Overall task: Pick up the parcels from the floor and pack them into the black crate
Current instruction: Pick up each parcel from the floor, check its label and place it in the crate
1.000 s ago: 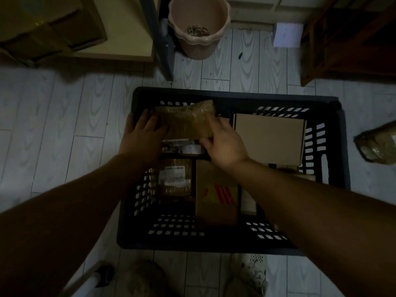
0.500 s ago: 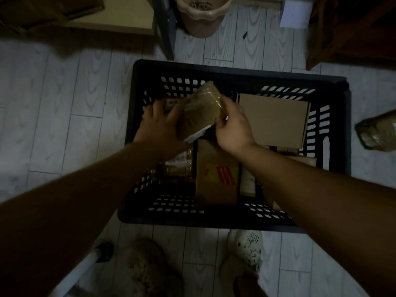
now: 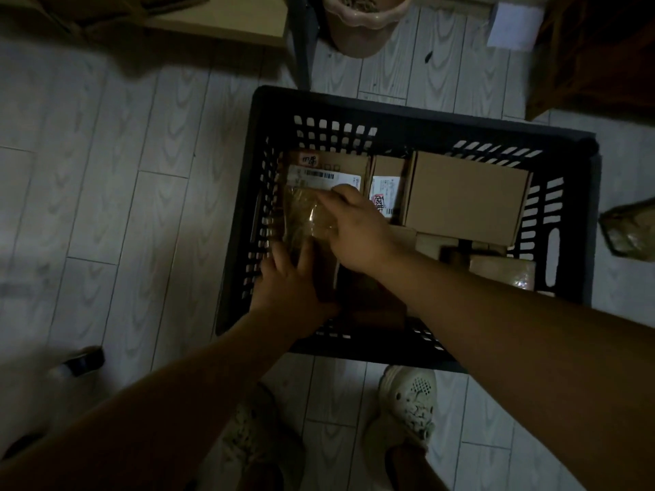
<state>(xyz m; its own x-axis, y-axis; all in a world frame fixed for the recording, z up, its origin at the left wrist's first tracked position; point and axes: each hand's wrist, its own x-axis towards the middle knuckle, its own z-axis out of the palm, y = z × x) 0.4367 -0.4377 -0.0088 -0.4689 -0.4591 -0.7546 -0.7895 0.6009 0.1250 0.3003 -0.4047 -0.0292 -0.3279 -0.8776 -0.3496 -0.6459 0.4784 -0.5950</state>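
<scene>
As the right hand [image 3: 358,235] pinches it, the tan parcel [image 3: 301,214] looks crinkled.

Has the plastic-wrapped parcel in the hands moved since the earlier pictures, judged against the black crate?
Yes. The plastic-wrapped parcel went from the far wall of the black crate toward the near side, and now lies along the left wall.
</scene>
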